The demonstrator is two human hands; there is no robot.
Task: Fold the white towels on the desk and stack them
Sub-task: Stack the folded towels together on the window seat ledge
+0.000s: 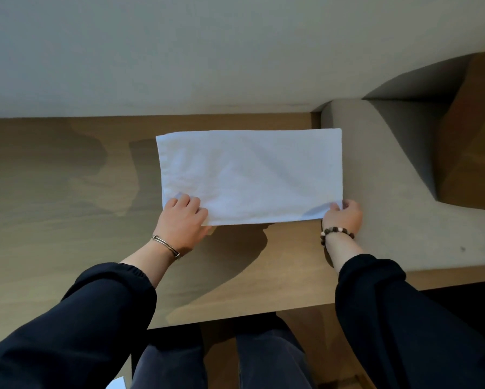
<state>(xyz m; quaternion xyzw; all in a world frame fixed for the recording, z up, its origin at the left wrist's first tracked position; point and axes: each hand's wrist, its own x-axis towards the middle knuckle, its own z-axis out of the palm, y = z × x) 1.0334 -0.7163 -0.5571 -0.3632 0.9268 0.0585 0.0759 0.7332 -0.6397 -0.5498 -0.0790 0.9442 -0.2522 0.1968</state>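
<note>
Left hand (183,220): your thumb tip slips out of sight under the towel (249,175), toward the desk's (67,192) front edge.
Right hand (343,217): your fingertips hide behind the towel's corner.
White scrap (117,384): cut by the picture's bottom edge; unidentifiable.

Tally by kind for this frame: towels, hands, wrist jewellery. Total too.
white towel: 1
Hands: 2 (left hand, right hand), each pinching a near corner of the towel
Wrist jewellery: 2 (metal bangle on the left wrist, bead bracelet on the right)
Total: 5
</note>
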